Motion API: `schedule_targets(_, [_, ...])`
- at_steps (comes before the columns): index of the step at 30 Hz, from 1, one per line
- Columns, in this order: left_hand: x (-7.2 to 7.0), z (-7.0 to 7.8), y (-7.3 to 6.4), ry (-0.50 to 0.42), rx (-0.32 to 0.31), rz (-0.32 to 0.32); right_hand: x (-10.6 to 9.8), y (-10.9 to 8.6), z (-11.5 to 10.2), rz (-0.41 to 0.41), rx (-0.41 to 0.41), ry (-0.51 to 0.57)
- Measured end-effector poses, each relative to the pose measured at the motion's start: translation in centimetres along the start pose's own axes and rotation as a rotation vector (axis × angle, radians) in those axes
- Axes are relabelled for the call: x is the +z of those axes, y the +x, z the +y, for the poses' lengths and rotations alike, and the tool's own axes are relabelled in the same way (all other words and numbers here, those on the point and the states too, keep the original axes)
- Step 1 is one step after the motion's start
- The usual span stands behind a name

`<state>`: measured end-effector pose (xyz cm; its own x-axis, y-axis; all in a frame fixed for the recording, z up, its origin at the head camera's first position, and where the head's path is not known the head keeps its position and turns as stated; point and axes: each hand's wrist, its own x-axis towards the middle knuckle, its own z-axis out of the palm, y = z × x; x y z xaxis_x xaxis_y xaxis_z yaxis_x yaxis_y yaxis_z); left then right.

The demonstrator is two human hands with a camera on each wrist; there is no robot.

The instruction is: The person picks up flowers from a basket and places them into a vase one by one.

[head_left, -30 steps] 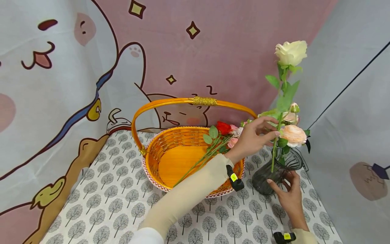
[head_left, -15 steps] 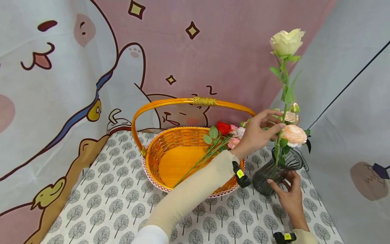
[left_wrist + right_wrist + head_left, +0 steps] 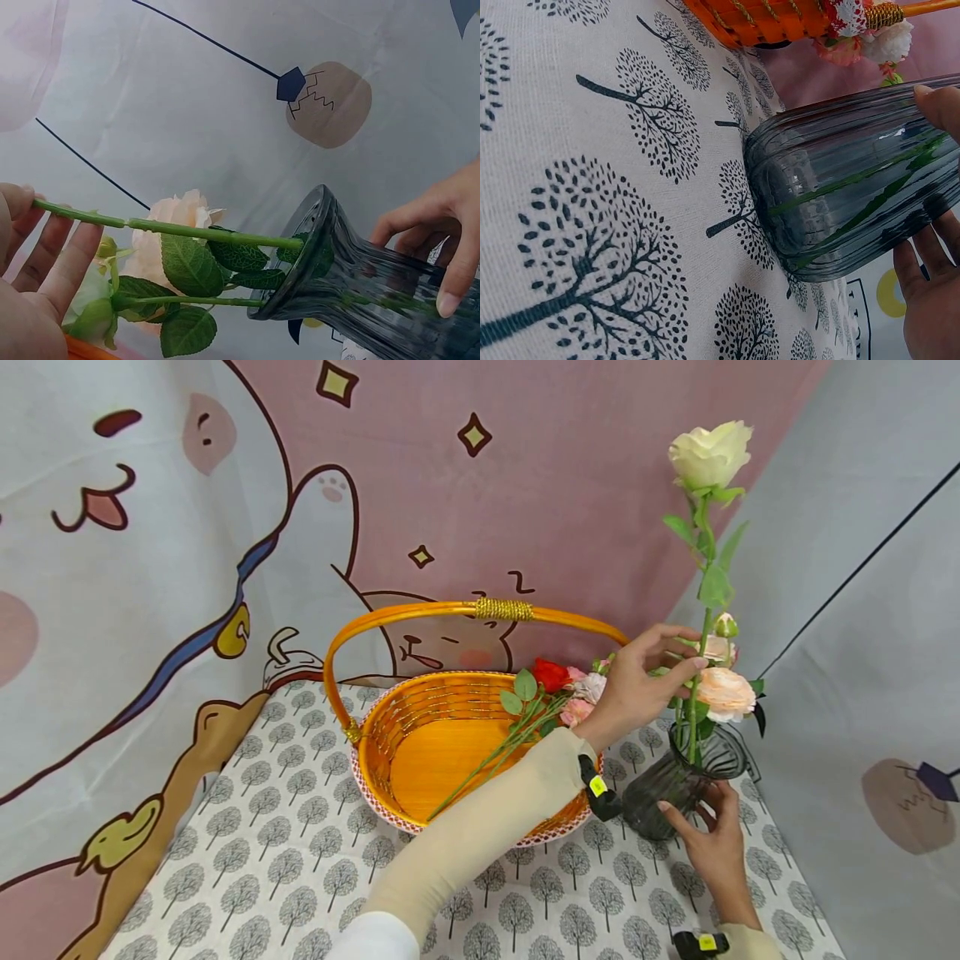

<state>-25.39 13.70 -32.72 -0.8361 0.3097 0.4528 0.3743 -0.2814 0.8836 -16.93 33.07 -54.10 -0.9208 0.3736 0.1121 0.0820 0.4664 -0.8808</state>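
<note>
My left hand pinches the green stem of a long white rose, whose bloom stands high above the other flowers. The stem's lower end is at the mouth of a dark, ribbed glass vase; in the left wrist view the cut stem reaches just past the rim. Around the vase's side, my right hand grips with thumb and fingers. Peach flowers and a paler greenish bloom lean out of the vase. Stems show through its glass in the right wrist view.
An orange woven basket with a tall handle stands left of the vase, under my left forearm. In it lie a red rose and several pink and white flowers. A tree-print cloth covers the table; printed curtains hang behind and at right.
My left hand has shifted right with the white rose. The rose straightened up and its stem end moved from in front of the vase to its mouth. The right hand stayed on the vase.
</note>
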Motion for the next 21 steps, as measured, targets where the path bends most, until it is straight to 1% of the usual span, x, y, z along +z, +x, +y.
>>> schedule_targets(3, [0.1,-0.2,0.1,-0.027,-0.007,0.010,0.0,0.0,0.1,-0.001,0.001,0.001])
schedule_targets(5, [0.2,-0.5,0.1,-0.026,-0.013,0.013,0.0,0.1,0.1,-0.002,-0.001,0.003])
schedule_targets(8, [0.4,-0.9,-0.1,0.021,-0.037,0.023,0.0,0.1,0.1,-0.001,-0.001,0.006])
schedule_targets(12, [0.4,-1.5,-0.5,0.083,-0.049,0.023,0.0,0.1,0.1,-0.001,-0.001,0.008])
schedule_targets(15, [0.4,-2.0,-0.8,0.082,-0.052,0.009,-0.1,0.1,0.1,-0.004,-0.001,0.008])
schedule_targets(21, [0.6,-2.9,-1.5,0.040,-0.069,-0.018,-0.1,0.0,0.0,-0.010,-0.006,0.009])
